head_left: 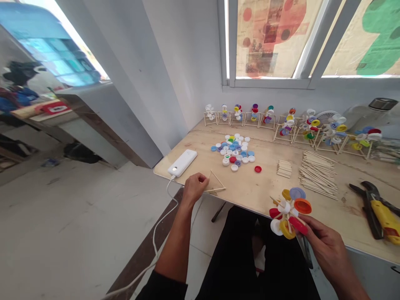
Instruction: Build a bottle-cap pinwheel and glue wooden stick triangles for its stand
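Observation:
My left hand (195, 187) is at the table's front edge, its fingers pinched on one corner of a small triangle of thin sticks (218, 180). At the lower right, my right hand (321, 237) holds up a wheel of bottle caps and sticks (286, 211), with red, yellow, orange, white and lilac caps round a white hub. Its fingers grip the wheel's right side, near a red cap. A pile of loose caps (234, 149) lies mid-table, and a single red cap (258, 169) sits apart to its right.
Several finished cap wheels on stick frames (255, 118) line the back. A white power bank (183, 163) with a cable lies left. Short sticks (284, 168), longer sticks (318, 174), yellow-handled pliers (379, 212) and a clear bottle (371, 116) are on the right.

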Action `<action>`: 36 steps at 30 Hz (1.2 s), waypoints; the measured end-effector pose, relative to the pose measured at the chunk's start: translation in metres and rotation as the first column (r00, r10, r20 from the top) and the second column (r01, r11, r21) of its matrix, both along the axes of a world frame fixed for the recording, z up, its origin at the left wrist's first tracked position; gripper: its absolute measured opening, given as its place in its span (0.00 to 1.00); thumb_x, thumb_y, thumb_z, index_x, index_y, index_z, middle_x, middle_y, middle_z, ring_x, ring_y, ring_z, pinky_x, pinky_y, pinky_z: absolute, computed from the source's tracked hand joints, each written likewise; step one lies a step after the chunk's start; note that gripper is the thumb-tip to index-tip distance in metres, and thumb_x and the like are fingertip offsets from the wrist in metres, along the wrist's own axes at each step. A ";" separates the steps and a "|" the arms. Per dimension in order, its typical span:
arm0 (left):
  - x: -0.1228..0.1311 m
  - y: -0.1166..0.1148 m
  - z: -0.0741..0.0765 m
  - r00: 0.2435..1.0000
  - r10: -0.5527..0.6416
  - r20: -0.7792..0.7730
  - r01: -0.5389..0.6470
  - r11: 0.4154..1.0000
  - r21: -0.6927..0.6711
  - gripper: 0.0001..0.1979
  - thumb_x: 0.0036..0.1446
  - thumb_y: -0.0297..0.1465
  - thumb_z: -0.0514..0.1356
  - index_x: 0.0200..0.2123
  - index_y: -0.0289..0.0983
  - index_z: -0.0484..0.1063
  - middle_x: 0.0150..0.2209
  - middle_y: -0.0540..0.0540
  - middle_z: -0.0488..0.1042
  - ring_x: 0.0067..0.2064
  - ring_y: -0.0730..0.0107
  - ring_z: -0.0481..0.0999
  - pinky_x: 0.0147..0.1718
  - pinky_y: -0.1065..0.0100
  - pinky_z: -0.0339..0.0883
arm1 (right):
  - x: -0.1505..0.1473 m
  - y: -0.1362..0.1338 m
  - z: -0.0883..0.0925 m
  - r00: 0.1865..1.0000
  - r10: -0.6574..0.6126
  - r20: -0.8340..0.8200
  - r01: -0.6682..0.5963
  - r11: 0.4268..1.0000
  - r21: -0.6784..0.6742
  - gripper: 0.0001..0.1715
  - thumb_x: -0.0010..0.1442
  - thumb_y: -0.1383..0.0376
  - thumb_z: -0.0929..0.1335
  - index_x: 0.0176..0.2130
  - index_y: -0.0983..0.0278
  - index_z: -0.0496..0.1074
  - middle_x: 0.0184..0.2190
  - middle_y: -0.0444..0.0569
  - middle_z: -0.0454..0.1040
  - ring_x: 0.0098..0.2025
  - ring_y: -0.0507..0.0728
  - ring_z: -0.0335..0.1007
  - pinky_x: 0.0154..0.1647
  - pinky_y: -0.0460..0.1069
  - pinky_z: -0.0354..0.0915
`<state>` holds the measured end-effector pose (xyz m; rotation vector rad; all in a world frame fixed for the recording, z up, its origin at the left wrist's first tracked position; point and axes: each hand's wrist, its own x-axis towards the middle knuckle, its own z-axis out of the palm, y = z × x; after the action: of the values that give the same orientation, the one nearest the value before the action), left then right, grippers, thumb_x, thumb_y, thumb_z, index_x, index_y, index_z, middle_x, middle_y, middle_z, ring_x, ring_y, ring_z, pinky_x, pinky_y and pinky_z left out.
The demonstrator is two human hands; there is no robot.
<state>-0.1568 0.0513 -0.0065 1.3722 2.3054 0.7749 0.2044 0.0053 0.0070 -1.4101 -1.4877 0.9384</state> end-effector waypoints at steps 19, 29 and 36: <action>0.102 0.006 -0.024 0.786 -0.396 0.474 0.110 0.845 0.523 0.11 0.50 0.36 0.62 0.35 0.35 0.75 0.29 0.47 0.76 0.28 0.72 0.71 0.29 0.70 0.67 | -0.022 0.033 -0.003 0.990 0.134 0.032 -0.134 0.991 0.004 0.20 0.56 0.53 0.66 0.38 0.66 0.78 0.33 0.51 0.78 0.36 0.59 0.73 0.37 0.49 0.69; 0.110 0.007 -0.023 0.780 -0.498 0.380 0.266 0.812 0.520 0.09 0.54 0.33 0.59 0.37 0.36 0.75 0.32 0.47 0.77 0.29 0.73 0.71 0.30 0.71 0.66 | -0.034 0.049 0.012 0.924 0.100 0.369 -0.172 0.971 0.166 0.20 0.60 0.57 0.61 0.22 0.64 0.68 0.18 0.44 0.66 0.28 0.55 0.68 0.30 0.46 0.63; 0.111 0.005 -0.031 0.764 -0.520 0.382 0.294 0.808 0.511 0.10 0.54 0.33 0.59 0.38 0.36 0.75 0.32 0.47 0.77 0.29 0.72 0.72 0.29 0.71 0.67 | -0.036 0.055 0.005 0.904 0.112 0.413 -0.196 0.966 0.168 0.20 0.60 0.58 0.61 0.20 0.62 0.64 0.16 0.43 0.64 0.27 0.54 0.66 0.29 0.46 0.62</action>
<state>-0.0455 0.0568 -0.0371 1.5429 1.3909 1.3433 0.1680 0.0606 0.0120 -1.3997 -1.9676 0.5820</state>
